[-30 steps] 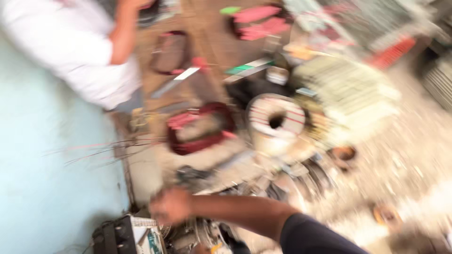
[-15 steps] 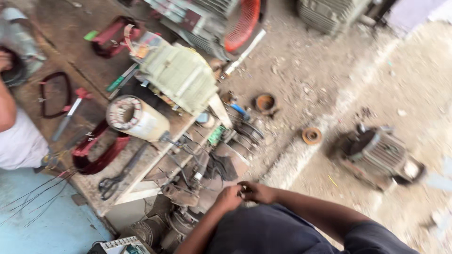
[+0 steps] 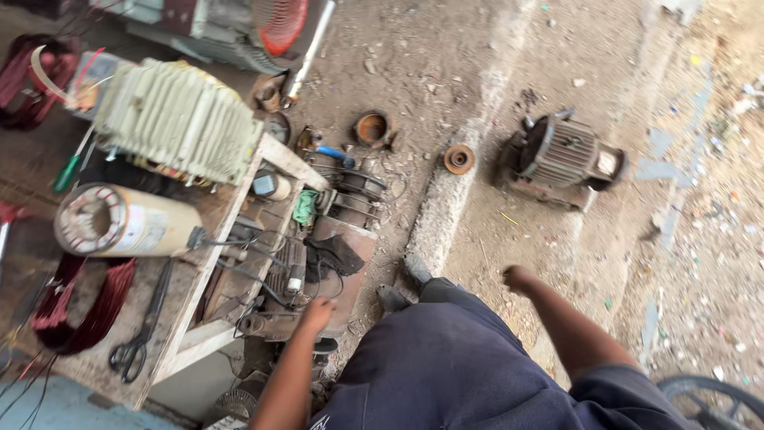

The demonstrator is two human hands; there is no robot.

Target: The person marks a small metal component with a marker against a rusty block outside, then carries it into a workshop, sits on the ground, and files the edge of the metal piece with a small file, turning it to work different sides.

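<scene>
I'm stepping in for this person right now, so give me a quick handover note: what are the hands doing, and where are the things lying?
Left hand: empty, fingers loose, over the motor parts and wires beside the workbench.
Right hand: closed into a loose fist, holds nothing, out over the dirt floor.
On the bench: cream cylinder stator, scissors, red copper coil, finned green housing.
On the floor: grey electric motor.
Nothing is in hand; every part lies untouched.

Left hand [image 3: 317, 312] blurred; whether it touches the scrap below, cannot tell. Right hand [image 3: 517, 278] blurred, finger pose unclear. Wheel [image 3: 712, 402] cut by bottom-right corner.
</scene>
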